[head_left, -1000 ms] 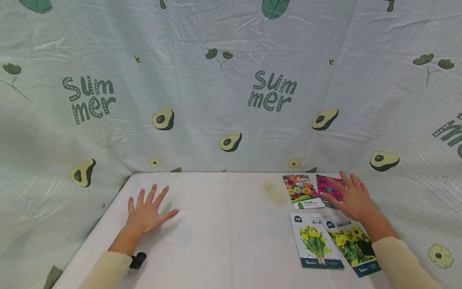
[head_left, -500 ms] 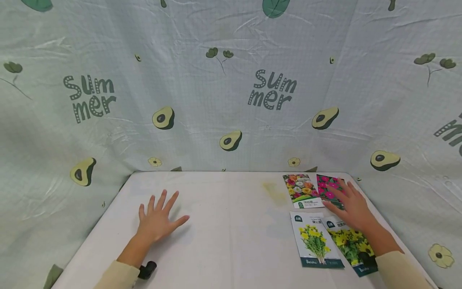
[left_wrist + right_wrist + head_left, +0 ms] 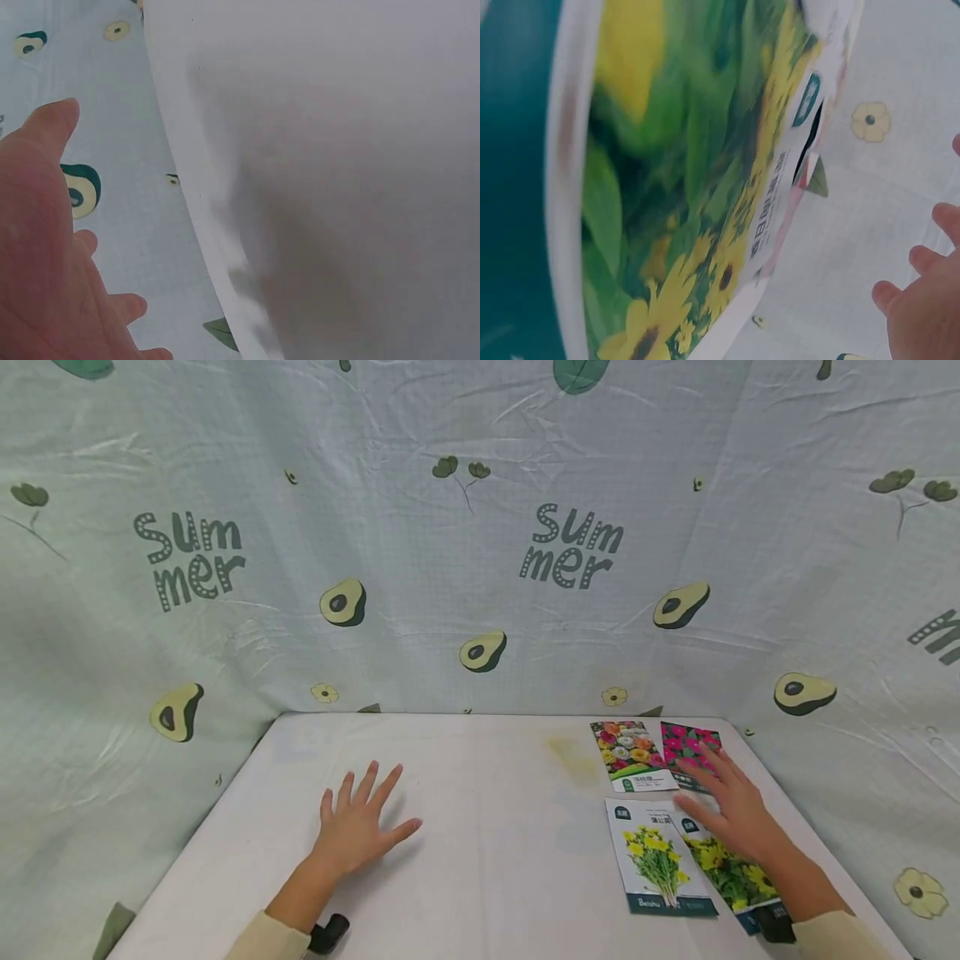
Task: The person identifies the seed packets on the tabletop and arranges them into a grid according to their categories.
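My left hand (image 3: 356,831) is spread over the left half of the white table, fingers straight and holding nothing; its shadow falls on the surface beside it. On the right, my right hand (image 3: 738,814) hovers with fingers extended over the seed packets. Beneath its fingers lies a packet with magenta flowers (image 3: 686,743), partly covered. Left of that is a packet with mixed-colour blooms (image 3: 626,752). Nearer the front sit a white packet with a bunch of yellow flowers (image 3: 660,860) and a sunflower packet (image 3: 731,872), the latter partly hidden by the right wrist and its black camera.
The white table (image 3: 480,852) bears a faint yellowish stain (image 3: 572,760) near the packets. Behind and at both sides hangs a pale curtain (image 3: 405,543) printed with avocados and "summer". A black wrist camera (image 3: 330,935) sits at the left wrist.
My left hand has moved right and slightly toward the front edge. My right hand has drawn back a little, uncovering more of the magenta packet. The packets stay in place.
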The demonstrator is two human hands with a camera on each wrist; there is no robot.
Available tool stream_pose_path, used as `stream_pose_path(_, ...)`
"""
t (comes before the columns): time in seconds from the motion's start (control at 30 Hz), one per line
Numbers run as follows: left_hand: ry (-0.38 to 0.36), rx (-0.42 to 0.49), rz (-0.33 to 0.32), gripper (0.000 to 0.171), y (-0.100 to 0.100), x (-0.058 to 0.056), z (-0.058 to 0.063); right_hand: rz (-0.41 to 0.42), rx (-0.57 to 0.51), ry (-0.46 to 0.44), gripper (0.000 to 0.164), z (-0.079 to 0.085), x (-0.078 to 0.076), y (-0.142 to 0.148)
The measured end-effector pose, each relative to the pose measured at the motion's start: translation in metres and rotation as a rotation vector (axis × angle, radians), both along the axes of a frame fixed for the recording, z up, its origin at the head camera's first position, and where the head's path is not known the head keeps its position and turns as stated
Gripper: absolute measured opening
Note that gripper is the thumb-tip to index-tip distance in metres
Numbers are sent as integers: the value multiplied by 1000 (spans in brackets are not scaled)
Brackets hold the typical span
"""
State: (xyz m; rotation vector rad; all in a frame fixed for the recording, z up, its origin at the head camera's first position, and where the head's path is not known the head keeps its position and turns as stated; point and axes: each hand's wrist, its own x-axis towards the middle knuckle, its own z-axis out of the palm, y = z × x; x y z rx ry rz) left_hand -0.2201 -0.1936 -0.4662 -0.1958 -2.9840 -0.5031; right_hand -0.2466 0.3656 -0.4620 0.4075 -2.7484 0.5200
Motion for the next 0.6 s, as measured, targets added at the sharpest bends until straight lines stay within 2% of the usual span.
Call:
stream_pose_path(0.13, 5, 13, -11, 91, 10, 2, -4, 34, -51, -35, 62, 2, 6, -3)
stream_pose_path(0.27, 7, 26, -11, 89, 24, 5, -7, 39, -46, -59, 62, 1, 10, -5)
stream_pose_path(0.43, -1, 33, -13, 87, 41, 10, -7, -15, -49, -141, 69, 3, 15, -8)
stream_pose_path(0.6, 28, 38, -39, 80, 59, 11, -12, -63, -50, -234, 78, 4, 19, -13)
